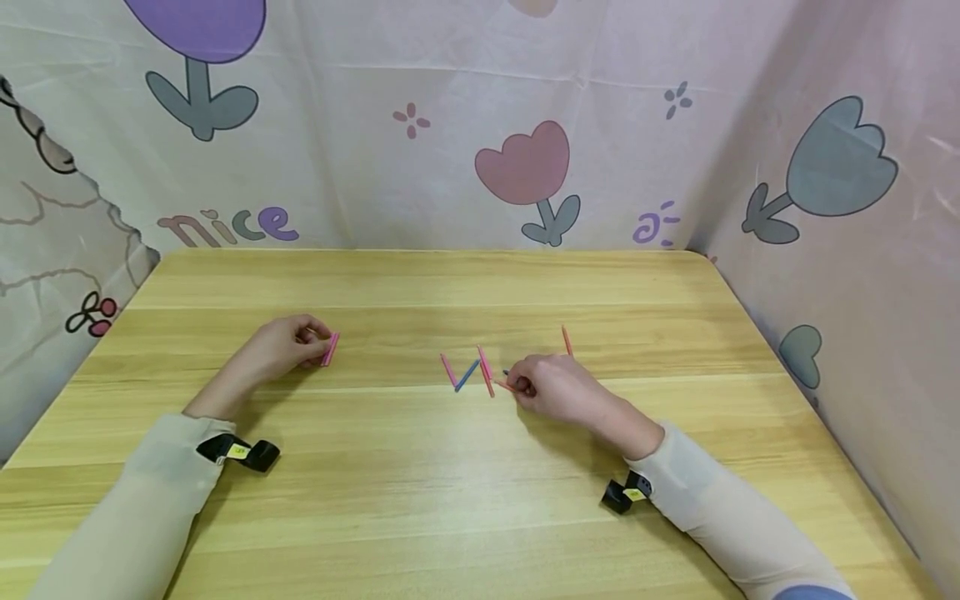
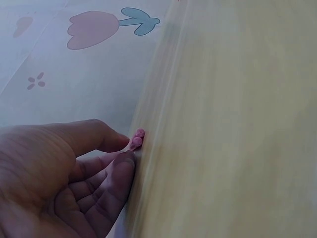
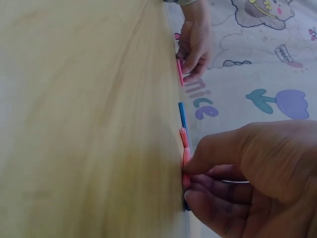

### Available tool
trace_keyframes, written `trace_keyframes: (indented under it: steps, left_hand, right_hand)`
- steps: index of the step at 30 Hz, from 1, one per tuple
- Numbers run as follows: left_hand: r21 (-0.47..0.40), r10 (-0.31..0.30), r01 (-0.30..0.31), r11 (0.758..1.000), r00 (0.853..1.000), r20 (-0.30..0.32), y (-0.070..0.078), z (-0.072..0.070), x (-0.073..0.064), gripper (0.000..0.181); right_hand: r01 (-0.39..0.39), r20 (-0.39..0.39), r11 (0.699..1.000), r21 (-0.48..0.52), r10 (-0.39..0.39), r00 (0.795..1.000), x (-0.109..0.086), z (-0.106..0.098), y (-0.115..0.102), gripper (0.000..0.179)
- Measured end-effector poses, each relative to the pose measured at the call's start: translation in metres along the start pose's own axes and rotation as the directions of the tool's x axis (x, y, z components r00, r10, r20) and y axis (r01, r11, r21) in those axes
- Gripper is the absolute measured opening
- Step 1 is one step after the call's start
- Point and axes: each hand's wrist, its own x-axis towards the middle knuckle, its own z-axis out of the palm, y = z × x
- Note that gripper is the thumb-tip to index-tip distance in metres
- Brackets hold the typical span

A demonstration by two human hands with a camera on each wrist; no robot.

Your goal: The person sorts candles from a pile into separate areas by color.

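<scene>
My left hand (image 1: 288, 346) is at the left of the table, pinching small pink sticks (image 1: 330, 349) between thumb and fingers. Two round pink ends (image 2: 138, 138) show at its fingertips in the left wrist view. Near the middle, my right hand (image 1: 558, 387) pinches an orange-red stick (image 3: 186, 161), held low over the tabletop. Left of that hand lie a pink stick (image 1: 447, 370) and a blue stick (image 1: 467, 375) meeting in a V. Beside them another pink stick (image 1: 484, 362) overlaps a red one. A dark blue stick is mostly hidden by the right fingers.
Behind the right hand, a red-orange stick (image 1: 566, 340) lies on the wooden table (image 1: 420, 500). Printed cloth (image 1: 337, 150) hangs along the table's back and sides. Each sleeve carries a small black camera (image 1: 258, 456) at the wrist.
</scene>
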Motion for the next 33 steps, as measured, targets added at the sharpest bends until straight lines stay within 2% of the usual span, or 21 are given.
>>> trace_keyframes:
  steps: [4, 10, 14, 18, 27, 33]
  left_hand:
    - [0.005, -0.002, 0.002, 1.000, 1.000, -0.002, -0.001, 0.001, 0.000, 0.030]
    - [0.024, 0.004, -0.004, 1.000, 1.000, -0.003, -0.002, 0.000, 0.001, 0.030]
    - [0.023, -0.002, 0.002, 1.000, 1.000, -0.003, -0.002, -0.001, 0.001, 0.030]
    - [0.034, 0.003, -0.002, 0.999, 1.000, -0.009, -0.002, -0.001, 0.001, 0.030]
    - [0.049, 0.009, -0.008, 0.999, 1.000, -0.012, -0.003, -0.001, 0.002, 0.030]
    - [0.023, -0.001, 0.001, 1.000, 1.000, -0.008, -0.003, 0.000, 0.002, 0.030]
  right_hand:
    - [0.021, -0.006, 0.999, -0.040, -0.021, 1.000, -0.002, 0.001, -0.002, 0.012]
    - [0.014, 0.008, 1.000, -0.023, -0.014, 1.000, -0.001, 0.003, -0.001, 0.013]
    - [-0.045, 0.066, 0.997, 0.068, 0.041, 0.997, 0.001, 0.001, 0.001, 0.014]
    - [-0.115, 0.118, 0.980, 0.165, 0.096, 0.988, 0.003, -0.001, 0.007, 0.015]
    - [-0.110, 0.145, 0.952, 0.284, 0.071, 0.987, 0.005, -0.001, 0.019, 0.015]
    - [-0.129, 0.167, 0.911, 0.392, 0.068, 0.984, 0.006, 0.001, 0.025, 0.015]
